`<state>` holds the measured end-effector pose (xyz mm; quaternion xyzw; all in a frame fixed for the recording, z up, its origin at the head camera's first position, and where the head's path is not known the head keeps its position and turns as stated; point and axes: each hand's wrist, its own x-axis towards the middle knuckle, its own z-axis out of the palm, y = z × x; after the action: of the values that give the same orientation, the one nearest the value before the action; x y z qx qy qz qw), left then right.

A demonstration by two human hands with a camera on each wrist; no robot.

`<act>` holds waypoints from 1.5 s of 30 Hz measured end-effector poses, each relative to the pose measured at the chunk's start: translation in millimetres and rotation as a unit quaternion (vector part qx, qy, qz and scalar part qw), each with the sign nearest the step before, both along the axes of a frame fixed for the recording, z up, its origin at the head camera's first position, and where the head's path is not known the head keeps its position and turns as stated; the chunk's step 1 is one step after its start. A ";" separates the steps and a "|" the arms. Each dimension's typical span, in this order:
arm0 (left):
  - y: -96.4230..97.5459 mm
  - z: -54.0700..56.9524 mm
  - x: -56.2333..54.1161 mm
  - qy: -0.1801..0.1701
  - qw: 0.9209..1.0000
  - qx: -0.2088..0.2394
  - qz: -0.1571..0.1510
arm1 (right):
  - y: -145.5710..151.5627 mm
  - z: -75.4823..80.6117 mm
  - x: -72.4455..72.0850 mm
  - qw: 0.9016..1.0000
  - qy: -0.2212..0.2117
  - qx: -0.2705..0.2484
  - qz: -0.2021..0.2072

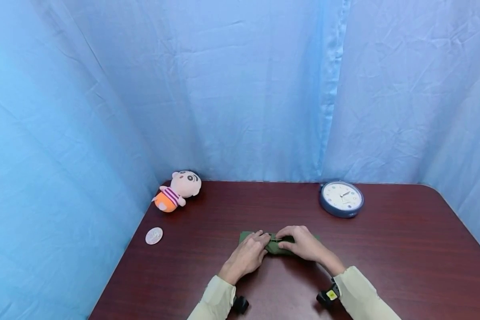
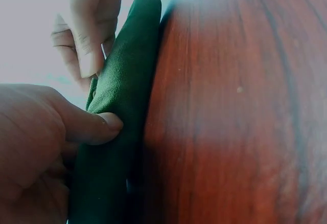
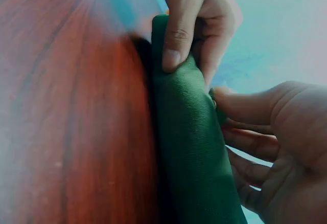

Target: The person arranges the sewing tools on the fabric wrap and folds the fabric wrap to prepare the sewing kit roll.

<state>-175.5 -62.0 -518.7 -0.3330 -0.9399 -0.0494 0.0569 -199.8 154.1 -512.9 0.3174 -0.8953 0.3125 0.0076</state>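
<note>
A long, soft green cloth pouch lies on the table between both hands, its far side partly covered by fingers. My left hand grips its left part, the thumb pressed on the near side of the woven cloth. Just to the right, my right hand pinches a small flap at the pouch's upper edge between thumb and fingers. In the right wrist view the pouch's near side looks smooth and rounded.
On the dark red wooden table, a plush doll lies at the back left, with a round whitish disc nearer. A blue-rimmed clock lies at the back right. Blue curtains surround the table's far sides.
</note>
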 end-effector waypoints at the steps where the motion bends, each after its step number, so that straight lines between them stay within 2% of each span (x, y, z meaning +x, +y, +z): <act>1: 0.0 -0.2 -0.1 -0.002 1.000 0.002 0.000 | 0.1 -0.7 -1.2 1.000 0.000 -0.007 -0.002; 4: 0.1 -0.4 -0.7 -0.009 1.000 0.004 0.002 | -1.9 -2.1 -3.8 1.000 0.009 -0.016 -0.014; 8: 0.5 -1.3 -1.1 -0.012 1.000 0.006 0.002 | -6.1 -5.4 -3.1 0.998 0.049 -0.023 -0.042; 12: 0.9 -0.7 -0.4 -0.015 1.000 0.009 0.001 | -6.7 -7.8 -1.4 0.995 0.080 -0.034 -0.053; 21: 0.1 3.0 0.3 -0.025 1.000 0.003 0.006 | -5.7 -5.2 -0.1 0.995 0.096 -0.012 -0.021; 25: 0.2 2.9 0.7 -0.032 0.999 0.005 0.007 | -5.7 -1.2 2.0 0.995 0.100 0.024 -0.003; 28: 0.2 2.6 0.7 -0.034 0.999 0.009 0.008 | -6.5 2.2 5.4 0.989 0.128 0.068 0.012; 30: 0.1 2.3 0.7 -0.035 0.999 0.010 0.007 | -8.1 3.2 8.1 0.982 0.161 0.097 0.016; 33: 0.0 2.9 -0.5 -0.031 0.999 0.010 0.006 | -12.3 3.4 11.0 0.964 0.226 0.141 0.007; 37: 0.3 2.4 -1.8 -0.024 1.000 0.012 0.003 | -19.0 -1.3 15.3 0.928 0.314 0.201 -0.017; 40: 0.9 1.3 -1.9 -0.020 1.000 0.013 0.003 | -23.5 -6.8 18.9 0.903 0.368 0.221 -0.027; 42: 1.1 0.5 -1.8 -0.020 1.000 0.011 0.004 | -25.4 -10.0 21.0 0.893 0.394 0.217 -0.029; 45: 1.1 -0.6 -1.8 -0.020 1.000 0.011 0.005 | -27.0 -13.8 22.1 0.887 0.417 0.197 -0.025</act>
<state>-177.3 -60.9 -519.4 -0.3262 -0.9420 -0.0667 0.0418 -177.7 127.1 -526.8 0.3907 -0.8606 -0.0314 0.3251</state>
